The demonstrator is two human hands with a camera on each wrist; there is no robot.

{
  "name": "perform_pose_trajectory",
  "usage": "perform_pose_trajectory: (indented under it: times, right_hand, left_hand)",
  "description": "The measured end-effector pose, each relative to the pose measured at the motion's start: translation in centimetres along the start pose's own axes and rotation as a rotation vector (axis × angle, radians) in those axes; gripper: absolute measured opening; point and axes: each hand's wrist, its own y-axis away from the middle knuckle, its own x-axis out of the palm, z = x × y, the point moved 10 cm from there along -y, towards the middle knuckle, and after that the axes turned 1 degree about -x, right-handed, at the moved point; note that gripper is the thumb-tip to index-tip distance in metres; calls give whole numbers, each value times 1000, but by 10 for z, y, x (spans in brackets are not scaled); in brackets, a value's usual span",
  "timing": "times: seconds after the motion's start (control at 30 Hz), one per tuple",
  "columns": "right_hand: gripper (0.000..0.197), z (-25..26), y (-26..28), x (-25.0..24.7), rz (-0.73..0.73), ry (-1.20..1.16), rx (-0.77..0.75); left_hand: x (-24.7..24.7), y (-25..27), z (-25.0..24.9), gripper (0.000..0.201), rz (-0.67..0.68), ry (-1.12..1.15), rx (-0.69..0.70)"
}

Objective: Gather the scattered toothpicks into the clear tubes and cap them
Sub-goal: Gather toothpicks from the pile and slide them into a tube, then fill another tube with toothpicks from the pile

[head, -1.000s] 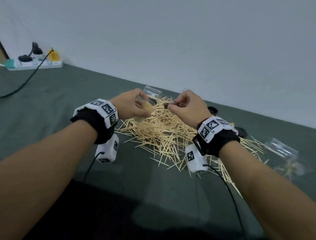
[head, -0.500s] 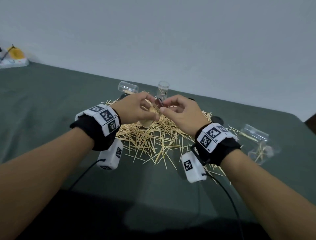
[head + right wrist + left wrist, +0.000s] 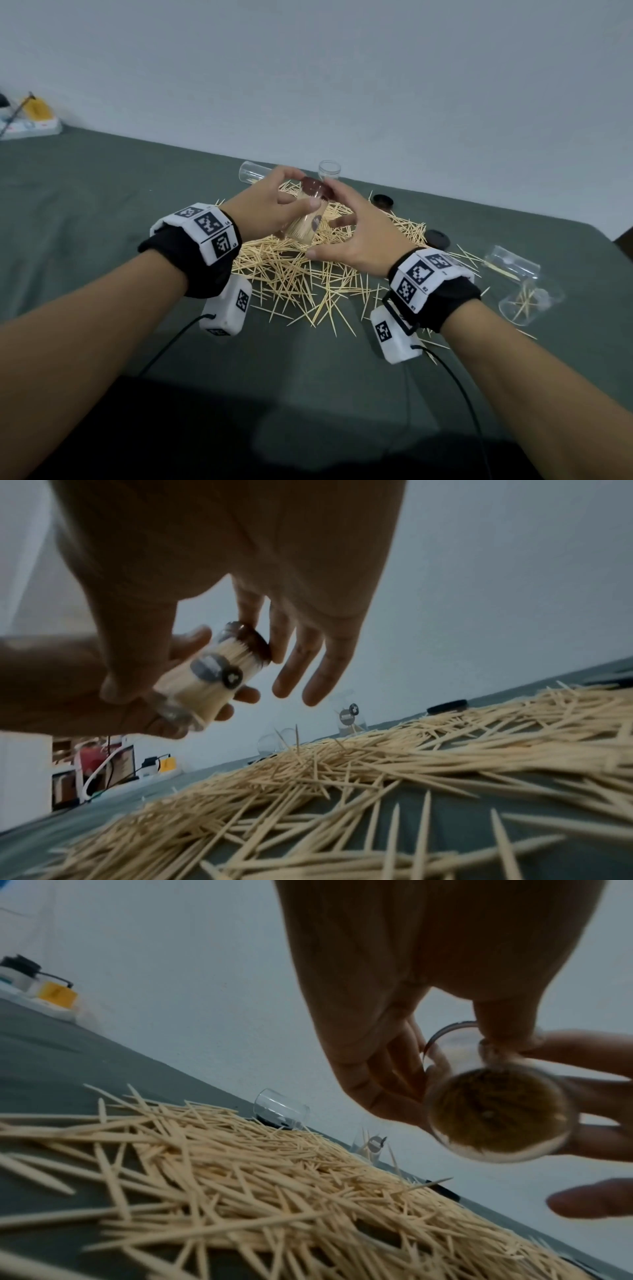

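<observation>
Toothpick tube [image 3: 303, 224], packed full, now sits lifted above the toothpick pile [image 3: 308, 274] in my left hand [image 3: 270, 210], fingers wrapped round it. Dark cap [image 3: 317, 188] is now on its mouth; my right hand [image 3: 356, 236] has spread open, fingertips barely touching the cap. I judge this tube done; other tubes remain.

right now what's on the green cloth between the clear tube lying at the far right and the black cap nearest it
In the head view, only scattered wooden toothpicks lie on the green cloth between the lying clear tube and the black cap; nothing else.
</observation>
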Motion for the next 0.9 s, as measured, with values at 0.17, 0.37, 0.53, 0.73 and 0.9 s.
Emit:
perform_pose_trajectory:
  times: [0.17, 0.37, 0.53, 0.73, 0.9]
  right_hand:
    - [100, 6, 5, -11, -60, 32, -31]
    - [97, -3, 15, -29, -1, 27, 2]
    - [96, -6, 25, -44, 13, 127, 1]
    - [97, -18, 45, -81, 24, 123, 91]
    - [46, -37, 75, -142, -208, -63, 213]
  left_hand:
    - [4, 3, -7, 53, 23, 111, 13]
    - [20, 11, -21, 99, 236, -33, 44]
    - [34, 6, -32, 100, 229, -127, 134]
    - [64, -5, -64, 100, 194, -148, 205]
    - [115, -24, -110, 98, 252, -162, 310]
